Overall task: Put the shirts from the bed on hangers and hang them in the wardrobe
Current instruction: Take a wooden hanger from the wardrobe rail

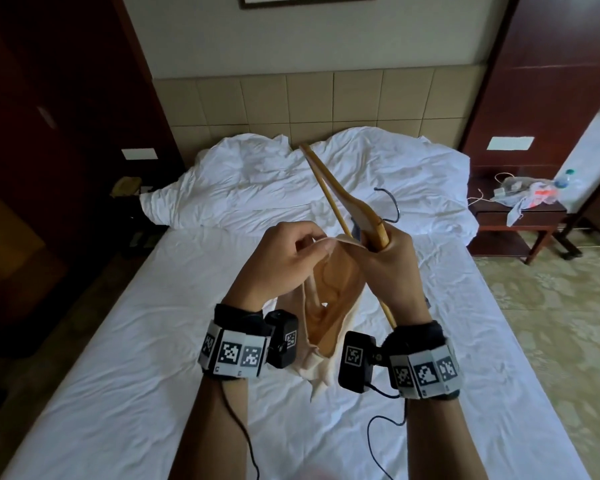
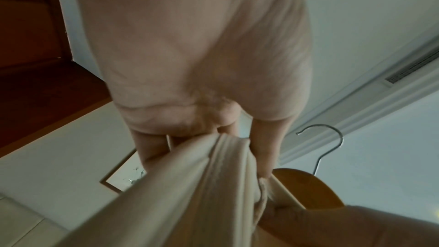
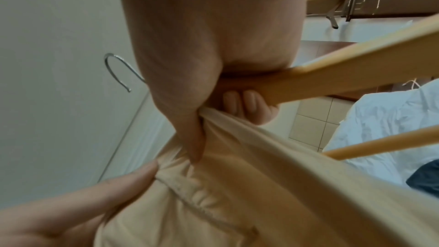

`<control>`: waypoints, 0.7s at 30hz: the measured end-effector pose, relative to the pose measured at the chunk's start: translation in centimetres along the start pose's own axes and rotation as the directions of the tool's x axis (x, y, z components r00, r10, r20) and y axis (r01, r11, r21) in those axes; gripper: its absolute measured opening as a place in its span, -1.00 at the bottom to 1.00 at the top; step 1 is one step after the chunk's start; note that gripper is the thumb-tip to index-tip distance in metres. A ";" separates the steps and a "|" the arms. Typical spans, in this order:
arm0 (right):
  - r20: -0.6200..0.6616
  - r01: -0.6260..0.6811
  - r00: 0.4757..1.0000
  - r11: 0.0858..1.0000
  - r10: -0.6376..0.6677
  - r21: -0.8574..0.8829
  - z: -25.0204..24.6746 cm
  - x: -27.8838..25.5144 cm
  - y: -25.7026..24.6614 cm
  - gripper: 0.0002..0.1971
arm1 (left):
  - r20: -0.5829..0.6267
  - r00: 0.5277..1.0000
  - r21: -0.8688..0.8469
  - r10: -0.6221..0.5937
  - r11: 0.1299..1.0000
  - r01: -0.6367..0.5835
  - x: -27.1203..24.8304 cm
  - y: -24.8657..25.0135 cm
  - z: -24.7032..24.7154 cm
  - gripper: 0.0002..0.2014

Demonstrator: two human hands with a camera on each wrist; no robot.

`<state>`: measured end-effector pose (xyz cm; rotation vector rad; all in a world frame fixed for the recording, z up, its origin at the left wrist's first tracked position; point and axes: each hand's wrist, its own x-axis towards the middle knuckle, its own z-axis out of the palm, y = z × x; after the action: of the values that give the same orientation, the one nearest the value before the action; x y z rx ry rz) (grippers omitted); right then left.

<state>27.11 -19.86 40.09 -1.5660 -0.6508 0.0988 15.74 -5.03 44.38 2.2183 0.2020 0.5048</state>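
I hold a cream shirt (image 1: pixel 329 306) and a wooden hanger (image 1: pixel 329 195) above the bed (image 1: pixel 136 358). My left hand (image 1: pixel 291 251) pinches the shirt's bunched edge (image 2: pixel 190 194) between thumb and fingers. My right hand (image 1: pixel 388 258) grips the hanger (image 3: pixel 344 78) at its middle, just below the metal hook (image 1: pixel 392 202), and its thumb also presses the shirt (image 3: pixel 261 185) against the wood. One hanger arm points up and away; the other runs down past my right wrist. The rest of the shirt hangs between my wrists. A dark blue cloth (image 1: pixel 357 230) shows behind the hanger.
A crumpled white duvet (image 1: pixel 257 181) lies bunched at the padded headboard. At the right, a wooden nightstand (image 1: pixel 520 216) carries plastic bags and a bottle. Dark wood panels (image 1: pixel 49 133) stand to the left of the bed, and patterned floor (image 1: pixel 551 306) runs along its right side.
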 end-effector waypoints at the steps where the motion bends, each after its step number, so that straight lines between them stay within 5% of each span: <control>1: 0.014 0.008 1.000 1.000 -0.008 -0.007 0.3 0.3 0.1 -0.39 | -0.002 1.000 -0.013 -0.009 1.000 0.009 0.2 -0.1 -0.3 -0.79; 7: 0.125 0.006 0.992 0.997 0.003 -0.077 1.0 1.4 0.9 -0.36 | -0.078 0.963 -0.177 -0.259 0.954 0.242 1.6 -2.1 -0.8 -0.74; 11: 0.021 -0.012 1.000 0.997 0.014 -0.070 0.4 1.8 0.8 -0.19 | -0.072 0.917 -0.222 -0.392 0.903 0.369 2.3 -4.7 -0.3 -0.78; 13: -0.018 -0.039 0.999 0.995 0.037 -0.091 -0.4 2.0 1.1 -0.26 | -0.096 0.908 -0.262 -0.407 0.891 0.372 2.3 -5.9 -0.3 -0.82; 16: 0.037 -0.058 0.997 0.992 0.062 -0.109 -1.5 1.9 1.6 -0.36 | -0.233 0.882 -0.267 -0.410 0.899 0.347 2.2 -7.3 -0.3 -0.86; 18: 0.045 -0.064 0.997 0.991 0.070 -0.118 -2.0 1.8 2.0 -0.40 | -0.377 0.823 -0.184 -0.424 0.905 0.383 2.1 -8.0 -0.4 -0.87; 21: 0.048 -0.083 0.995 0.987 0.090 -0.140 -2.5 1.9 2.3 -0.35 | -0.527 0.748 -0.085 -0.404 0.900 0.427 1.8 -8.3 -0.7 -0.64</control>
<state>30.55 -21.17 38.82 -1.7300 -0.6428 0.1650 17.24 1.34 38.98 1.9302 0.9922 0.8586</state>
